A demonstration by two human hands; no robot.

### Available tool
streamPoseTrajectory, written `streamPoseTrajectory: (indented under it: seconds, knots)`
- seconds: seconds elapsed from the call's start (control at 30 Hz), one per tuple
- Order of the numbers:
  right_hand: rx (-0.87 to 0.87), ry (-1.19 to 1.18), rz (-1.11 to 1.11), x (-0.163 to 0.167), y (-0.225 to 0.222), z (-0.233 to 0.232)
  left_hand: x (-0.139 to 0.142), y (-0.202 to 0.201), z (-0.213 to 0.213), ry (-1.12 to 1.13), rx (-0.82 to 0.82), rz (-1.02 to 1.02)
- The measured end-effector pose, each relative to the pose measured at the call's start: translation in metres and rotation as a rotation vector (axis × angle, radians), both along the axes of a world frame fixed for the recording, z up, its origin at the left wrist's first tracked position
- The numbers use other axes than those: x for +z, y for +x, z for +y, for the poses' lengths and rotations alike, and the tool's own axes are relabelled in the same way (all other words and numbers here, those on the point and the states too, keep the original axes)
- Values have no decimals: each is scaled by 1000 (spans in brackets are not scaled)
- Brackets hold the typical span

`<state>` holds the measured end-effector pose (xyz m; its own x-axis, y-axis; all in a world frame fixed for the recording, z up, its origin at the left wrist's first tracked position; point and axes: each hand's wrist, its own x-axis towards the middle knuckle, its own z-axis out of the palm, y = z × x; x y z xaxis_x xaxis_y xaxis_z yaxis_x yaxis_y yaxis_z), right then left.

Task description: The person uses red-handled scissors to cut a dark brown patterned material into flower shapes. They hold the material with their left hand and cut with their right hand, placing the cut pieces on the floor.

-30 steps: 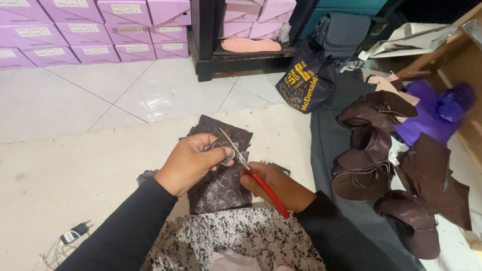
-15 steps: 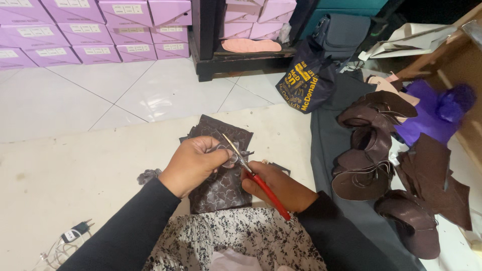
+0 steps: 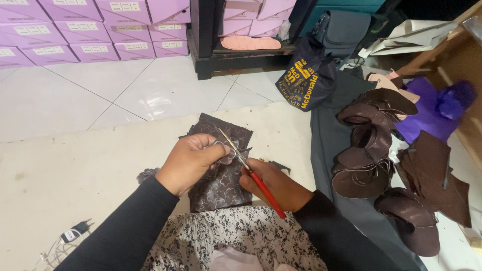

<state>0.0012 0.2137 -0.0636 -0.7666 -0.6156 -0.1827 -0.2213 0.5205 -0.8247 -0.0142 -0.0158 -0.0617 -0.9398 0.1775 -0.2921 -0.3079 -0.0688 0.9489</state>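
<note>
My left hand [image 3: 188, 160] pinches a dark brown embossed leather piece [image 3: 221, 173], fingers curled over its upper edge. My right hand [image 3: 273, 183] is closed around red-handled scissors [image 3: 248, 170], whose slim metal blades cross the leather between my hands. Right of my right hand lie curved brown leather cut-outs [image 3: 366, 165] on grey cloth [image 3: 326, 145]. Beyond my hands sit a dark bag [image 3: 306, 80] and lilac boxes [image 3: 95, 30].

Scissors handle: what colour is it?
Red, seen in the head view: the scissors handle sits in the right hand.
</note>
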Motion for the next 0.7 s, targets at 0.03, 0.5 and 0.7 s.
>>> streamPoseTrajectory:
  seconds: [0.03,0.5,0.7]
  knots:
    - [-5,-4,-3,-1,0,0,0,0,0,17,-3,6]
    - [-17,-148,-86,-5,2,-1,-5,0,4,196,17,-68]
    - [-45,-156,-57,-3,3,-5,-9,0,8,291,62,-107]
